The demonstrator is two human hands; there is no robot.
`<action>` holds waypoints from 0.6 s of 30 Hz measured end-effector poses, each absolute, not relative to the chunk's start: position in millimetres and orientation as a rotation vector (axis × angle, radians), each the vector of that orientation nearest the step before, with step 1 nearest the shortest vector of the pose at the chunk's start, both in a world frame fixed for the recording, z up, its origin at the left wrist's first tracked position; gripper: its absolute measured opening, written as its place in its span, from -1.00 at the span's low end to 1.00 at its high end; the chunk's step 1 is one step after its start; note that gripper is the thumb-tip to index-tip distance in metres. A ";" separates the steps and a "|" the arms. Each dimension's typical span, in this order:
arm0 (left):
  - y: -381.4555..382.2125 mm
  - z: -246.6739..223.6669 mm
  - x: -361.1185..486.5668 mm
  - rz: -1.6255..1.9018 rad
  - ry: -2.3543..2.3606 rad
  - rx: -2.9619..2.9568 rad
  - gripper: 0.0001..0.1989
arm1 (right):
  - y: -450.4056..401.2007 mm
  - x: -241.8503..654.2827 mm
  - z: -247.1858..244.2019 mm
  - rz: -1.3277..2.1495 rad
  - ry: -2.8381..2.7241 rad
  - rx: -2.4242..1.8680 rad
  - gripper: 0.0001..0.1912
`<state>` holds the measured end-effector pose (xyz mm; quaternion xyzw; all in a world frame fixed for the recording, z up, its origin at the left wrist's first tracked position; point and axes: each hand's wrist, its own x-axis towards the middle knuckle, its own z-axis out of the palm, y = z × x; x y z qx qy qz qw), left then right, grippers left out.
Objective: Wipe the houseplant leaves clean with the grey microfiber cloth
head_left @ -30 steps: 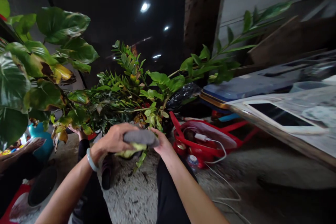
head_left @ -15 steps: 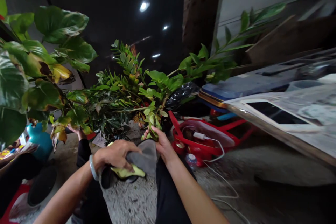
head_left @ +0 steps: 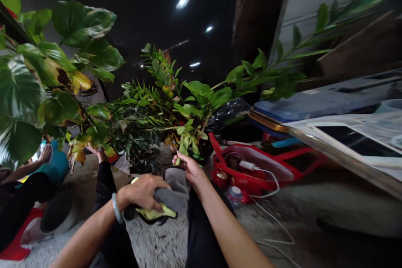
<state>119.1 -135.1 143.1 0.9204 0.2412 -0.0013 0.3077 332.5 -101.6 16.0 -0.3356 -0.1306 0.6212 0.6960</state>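
Observation:
My left hand (head_left: pixel 146 192), with a pale bracelet at the wrist, is closed on a grey and yellow cloth (head_left: pixel 176 194). The cloth's grey part stretches toward my right knee and its yellow part hangs below my fingers. My right hand (head_left: pixel 192 169) pinches the low end of a leafy plant stem (head_left: pixel 178 161), just above the cloth. Small green leaves (head_left: pixel 186 136) rise from that spot toward the potted plants (head_left: pixel 201 96). Some of the right fingertips are hidden by leaves.
A red bag (head_left: pixel 251 163) with a charger and white cable (head_left: pixel 266 194) stands at right, beside a bottle (head_left: pixel 235 194). A cluttered table (head_left: pixel 298 134) juts in. Large leaves (head_left: pixel 25 92) fill the left, where other people's hands (head_left: pixel 46 153) and a grey bucket (head_left: pixel 58 213) show.
The view has swung left, so things appear farther right. Both hands keep their holds on cloth and stem. Another person's hand has come into sight at far left.

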 end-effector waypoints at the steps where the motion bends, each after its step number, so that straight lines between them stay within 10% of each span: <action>1: -135.2 154.7 109.1 0.094 0.724 2.409 -0.48 | -102.3 332.7 16.3 1.398 -0.274 -0.751 -0.77; 9: -103.2 227.2 84.5 1.389 1.164 2.264 -0.57 | -105.4 325.3 20.2 1.438 -0.191 -0.786 -0.74; 18: -120.6 135.4 69.8 0.445 1.106 2.341 -0.53 | -107.3 331.0 17.8 1.432 -0.175 -0.788 -0.79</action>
